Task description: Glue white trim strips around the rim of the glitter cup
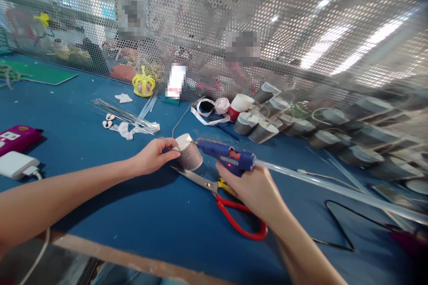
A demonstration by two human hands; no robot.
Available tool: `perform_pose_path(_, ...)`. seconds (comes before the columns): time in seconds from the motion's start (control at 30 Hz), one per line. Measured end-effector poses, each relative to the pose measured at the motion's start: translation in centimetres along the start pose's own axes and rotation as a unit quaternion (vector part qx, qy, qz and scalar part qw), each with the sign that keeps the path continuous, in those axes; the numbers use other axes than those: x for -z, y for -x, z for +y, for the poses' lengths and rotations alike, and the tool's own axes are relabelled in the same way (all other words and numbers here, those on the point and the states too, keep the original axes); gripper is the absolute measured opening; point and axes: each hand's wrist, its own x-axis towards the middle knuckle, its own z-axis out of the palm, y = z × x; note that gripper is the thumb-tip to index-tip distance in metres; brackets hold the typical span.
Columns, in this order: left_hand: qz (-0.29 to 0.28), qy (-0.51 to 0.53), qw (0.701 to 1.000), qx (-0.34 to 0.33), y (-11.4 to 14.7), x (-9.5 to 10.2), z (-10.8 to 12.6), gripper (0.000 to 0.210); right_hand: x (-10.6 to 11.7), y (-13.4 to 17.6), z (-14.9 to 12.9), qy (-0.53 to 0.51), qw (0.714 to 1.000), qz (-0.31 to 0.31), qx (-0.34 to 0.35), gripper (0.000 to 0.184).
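In mid-frame, the grey cup [191,156] sits just right of the left hand [159,155], whose thumb and fingers pinch its edge; the right hand [256,189], right of centre, wraps a blue glue gun [222,153] (red light lit), nozzle near the rim.

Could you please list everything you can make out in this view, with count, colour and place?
Glue gun: 1, blue, held at centre
Glue stick: 1, clear, behind the gun
Wrapped cup: 1, greyish, held at centre
Scissors: 1, red-handled, below the gun
Similar cups: many, grey, right rear
Cup stack: 1, white and red, rear
Ribbon roll: 1, pink, rear
Crown ornament: 1, yellow, left rear
Wires: bundle, silver, left of centre
Device: 1, purple, left edge
Mat: 1, green, left rear
Black cable: 1, black, right
Table: 1, blue, beneath everything
Mesh: 1, grey, behind; background blurred
Left grip: 1, bare, on the wrapped cup
Right grip: 1, bare, on the glue gun
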Motion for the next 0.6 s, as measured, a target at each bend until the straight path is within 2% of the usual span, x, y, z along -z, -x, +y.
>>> perform_pose_path(0.2,-0.015,0.003,1.0,-0.012,0.0,0.1,-0.1,0.018,0.4,0.3,-0.7,-0.009,1.0,-0.025,0.002,0.019)
perform_pose_path(0.37,-0.008,0.006,1.0,-0.001,0.0,0.0,-0.1,0.017,0.5,0.4,-0.8,-0.011,1.0,-0.004,-0.003,0.018)
perform_pose_path(0.6,-0.013,0.0,1.0,-0.023,0.1,0.1,0.4,0.014,-0.8,1.3,-0.2,-0.02,0.999,-0.028,0.021,0.018)
